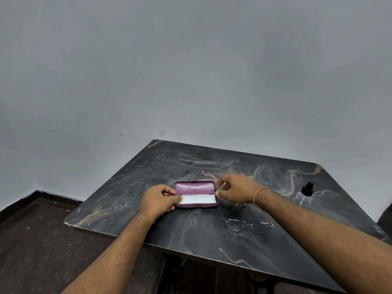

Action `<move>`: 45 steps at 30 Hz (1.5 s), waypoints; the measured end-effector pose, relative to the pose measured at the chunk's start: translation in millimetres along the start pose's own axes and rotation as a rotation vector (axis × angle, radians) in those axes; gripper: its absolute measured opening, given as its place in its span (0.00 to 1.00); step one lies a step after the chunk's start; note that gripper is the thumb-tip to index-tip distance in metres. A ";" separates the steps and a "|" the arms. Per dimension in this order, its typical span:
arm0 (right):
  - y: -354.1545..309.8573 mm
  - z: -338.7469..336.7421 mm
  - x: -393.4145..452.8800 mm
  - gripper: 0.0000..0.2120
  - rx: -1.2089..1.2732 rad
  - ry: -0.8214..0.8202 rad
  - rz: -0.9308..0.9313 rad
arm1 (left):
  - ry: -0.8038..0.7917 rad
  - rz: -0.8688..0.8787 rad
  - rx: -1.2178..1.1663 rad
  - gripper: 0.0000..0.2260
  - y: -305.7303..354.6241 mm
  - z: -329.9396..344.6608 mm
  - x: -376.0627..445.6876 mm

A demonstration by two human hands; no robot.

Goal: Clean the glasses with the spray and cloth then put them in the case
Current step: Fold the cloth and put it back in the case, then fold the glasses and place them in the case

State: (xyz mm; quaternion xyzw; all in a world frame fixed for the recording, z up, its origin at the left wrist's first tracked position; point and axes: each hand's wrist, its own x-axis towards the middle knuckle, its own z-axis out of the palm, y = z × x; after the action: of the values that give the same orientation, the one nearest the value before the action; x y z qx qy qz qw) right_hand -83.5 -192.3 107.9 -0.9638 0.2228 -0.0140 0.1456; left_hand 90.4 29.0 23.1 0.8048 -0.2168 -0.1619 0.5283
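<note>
While the pink hard-shell glasses case (196, 196) lies open in the middle of the dark marble-patterned table (131, 183), I have my left hand (159, 201) curled round its left end, thumb pinching the left edge of the white folded cleaning cloth (198, 199) that lies in the tray. My right hand (235, 188) pinches the right end of the case where lid meets tray; whether it also has the cloth I cannot tell. I judge this to be the opening step: getting the cloth out before any cleaning. Next I need to lift the cloth free without dragging the case. The thin wire-framed glasses (249, 225) lie on the table to the near right, under my right forearm, well apart from the case. The clear spray bottle with a black cap (305, 194) stands far right, untouched. Nothing blocks the lift, though my forearm hangs over the glasses.
</note>
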 end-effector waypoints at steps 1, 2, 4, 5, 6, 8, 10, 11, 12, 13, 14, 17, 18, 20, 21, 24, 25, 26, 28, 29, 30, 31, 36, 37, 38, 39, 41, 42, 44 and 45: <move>2.5 -4.2 -8.0 0.12 -0.013 0.035 -0.012 | 0.001 -0.002 0.004 0.11 -0.1 -0.4 -0.1; 6.8 -8.7 -17.8 0.12 -0.011 0.078 -0.018 | 0.004 -0.003 0.005 0.11 -0.1 0.2 -0.3; 17.4 -15.1 -40.0 0.11 0.051 0.186 -0.014 | 0.026 0.002 0.016 0.11 -0.1 1.7 -1.1; 25.1 -15.3 -51.7 0.09 0.103 0.257 0.000 | 0.042 0.007 0.028 0.11 1.0 2.8 -2.5; 32.9 -13.1 -63.2 0.08 0.168 0.342 0.020 | 0.062 0.014 0.045 0.12 2.4 2.8 -4.5; 52.3 -2.1 -86.6 0.05 0.288 0.535 0.067 | 0.106 0.027 0.085 0.13 7.1 3.9 -10.5; 69.1 14.1 -108.1 0.03 0.383 0.678 0.102 | 0.161 0.035 0.108 0.14 10.3 5.6 -15.2; 74.7 22.9 -117.0 0.03 0.438 0.721 0.116 | 0.195 0.045 0.105 0.13 10.2 5.8 -16.4; 79.4 31.5 -126.5 0.03 0.496 0.751 0.140 | 0.228 0.070 0.111 0.12 10.1 6.8 -18.8; 83.4 39.5 -133.8 0.04 0.560 0.770 0.173 | 0.262 0.115 0.128 0.11 9.8 8.1 -21.5; 87.2 47.8 -139.2 0.04 0.619 0.775 0.211 | 0.292 0.172 0.146 0.09 9.5 9.4 -26.4; 93.9 65.9 -145.4 0.04 0.671 0.746 0.314 | 0.364 0.342 0.079 0.04 10.2 15.4 -44.3; 95.7 67.3 -145.4 0.05 0.664 0.746 0.324 | 0.351 0.374 0.022 0.03 10.1 19.5 -49.7; 97.0 67.9 -144.5 0.07 0.650 0.751 0.328 | 0.221 0.422 -0.062 0.04 9.6 31.0 -60.6; 96.7 67.6 -144.7 0.08 0.639 0.749 0.326 | 0.122 0.450 -0.066 0.03 10.2 38.6 -66.0; 96.7 65.8 -147.1 0.09 0.645 0.717 0.328 | -0.126 0.485 0.073 0.02 15.7 65.4 -78.8; 96.5 65.3 -147.5 0.09 0.642 0.692 0.329 | -0.159 0.461 0.134 0.03 18.9 73.4 -80.5; 95.2 64.8 -147.4 0.09 0.634 0.661 0.330 | -0.171 0.419 0.186 0.05 22.8 78.8 -80.8; 93.1 62.8 -147.7 0.10 0.608 0.614 0.334 | -0.170 0.321 0.241 0.12 30.6 87.6 -77.8; 93.0 62.6 -147.6 0.11 0.606 0.604 0.336 | -0.173 0.274 0.244 0.15 34.4 90.1 -76.1; 93.3 62.7 -147.5 0.12 0.613 0.597 0.337 | -0.181 0.233 0.228 0.17 38.6 91.5 -74.6; 92.6 62.7 -147.3 0.13 0.622 0.591 0.337 | -0.193 0.190 0.195 0.18 41.3 91.8 -72.6; 91.6 61.4 -148.7 0.12 0.663 0.557 0.325 | -0.288 0.088 0.109 0.17 53.6 101.8 -71.0; 91.2 61.1 -149.1 0.12 0.670 0.555 0.320 | -0.294 0.084 0.101 0.15 55.2 103.8 -70.6; 91.5 61.3 -149.1 0.11 0.678 0.557 0.312 | -0.296 0.084 0.091 0.14 56.3 105.3 -70.6; 92.0 61.6 -149.0 0.11 0.688 0.561 0.303 | -0.293 0.087 0.079 0.12 56.3 106.6 -70.2; 93.2 62.6 -148.7 0.09 0.722 0.572 0.279 | -0.269 0.097 0.044 0.11 53.9 108.0 -70.3; 93.9 63.2 -148.6 0.08 0.740 0.576 0.269 | -0.252 0.103 0.020 0.11 52.5 108.3 -71.0; 94.7 63.8 -148.4 0.07 0.758 0.576 0.255 | -0.222 0.124 -0.027 0.09 48.9 107.7 -73.4; 94.5 64.0 -148.4 0.06 0.767 0.570 0.247 | -0.209 0.140 -0.042 0.08 46.9 107.3 -74.4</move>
State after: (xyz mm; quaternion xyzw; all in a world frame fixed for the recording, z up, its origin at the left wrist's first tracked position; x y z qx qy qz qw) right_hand -251.5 -191.5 25.1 -0.7651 0.3451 -0.3406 0.4237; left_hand -34.0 -32.3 26.8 0.7550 -0.3229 -0.2122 0.5298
